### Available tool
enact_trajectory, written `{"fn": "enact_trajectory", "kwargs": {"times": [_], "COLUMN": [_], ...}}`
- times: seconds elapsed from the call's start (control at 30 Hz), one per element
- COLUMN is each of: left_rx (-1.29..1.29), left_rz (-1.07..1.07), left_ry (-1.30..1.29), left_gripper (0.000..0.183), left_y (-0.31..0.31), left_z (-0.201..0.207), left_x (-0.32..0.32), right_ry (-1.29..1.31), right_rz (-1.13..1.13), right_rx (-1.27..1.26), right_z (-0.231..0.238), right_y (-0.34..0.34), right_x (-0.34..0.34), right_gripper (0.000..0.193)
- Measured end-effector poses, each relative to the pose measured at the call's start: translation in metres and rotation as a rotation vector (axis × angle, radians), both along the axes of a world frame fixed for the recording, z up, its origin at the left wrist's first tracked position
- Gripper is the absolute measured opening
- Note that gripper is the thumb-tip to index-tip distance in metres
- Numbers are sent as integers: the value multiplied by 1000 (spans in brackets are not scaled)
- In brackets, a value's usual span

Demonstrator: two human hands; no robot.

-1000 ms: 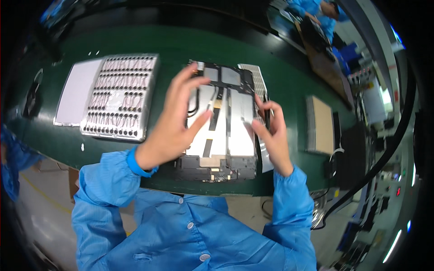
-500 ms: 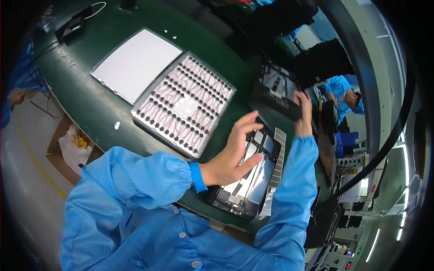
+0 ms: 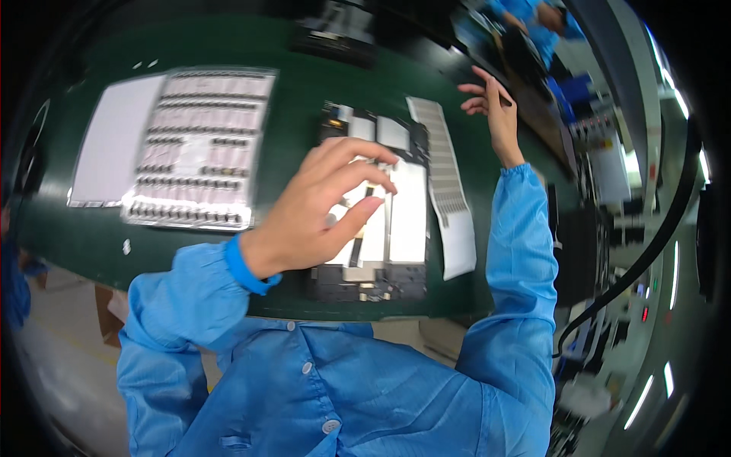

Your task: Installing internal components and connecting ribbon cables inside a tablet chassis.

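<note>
My left hand [image 3: 327,198] hovers over an opened tablet-like device [image 3: 407,213] with a black frame and bright silvery panels. Its fingers are apart and slightly bent, with nothing seen between them; the hand covers part of the device. To the right, my right hand [image 3: 496,114] is raised above the table with its fingers spread. A small dark shape shows by its fingers, too unclear to name. Between the device and my right forearm lies a strip sheet [image 3: 445,167] with rows of grey labels and a white end.
On the left, a tray of small black round parts with thin wires [image 3: 202,145] adjoins a white panel [image 3: 114,141]. Another black device [image 3: 335,42] sits at the far side. A black cable [image 3: 632,282] curves along the right. Another person [image 3: 541,30] is at the upper right.
My right hand has let go of the black device, which now rests at the far side of the table. My head view has turned, and my left hand stays over the near device.
</note>
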State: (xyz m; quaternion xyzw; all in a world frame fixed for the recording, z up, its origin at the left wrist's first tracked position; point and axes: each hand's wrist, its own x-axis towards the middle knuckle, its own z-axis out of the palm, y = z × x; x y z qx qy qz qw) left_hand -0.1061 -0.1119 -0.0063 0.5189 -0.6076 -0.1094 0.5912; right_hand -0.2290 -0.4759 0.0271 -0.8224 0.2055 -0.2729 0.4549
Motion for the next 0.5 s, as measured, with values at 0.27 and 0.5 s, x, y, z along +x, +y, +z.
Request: {"fn": "enact_trajectory", "kwargs": {"times": [0.27,0.5], "left_rx": [196,482], "left_rz": [-254,-312], "left_ry": [-625,-878], "left_gripper": [25,39], "left_y": [-64,-86], "left_z": [21,14], "left_x": [-68,-84], "right_ry": [-32,45], "right_rz": [-154,-26], "right_rx": [426,536], "right_z": [-47,-47], "right_y": [63,90], "right_x": [-160,-158], "right_gripper": [22,15]}}
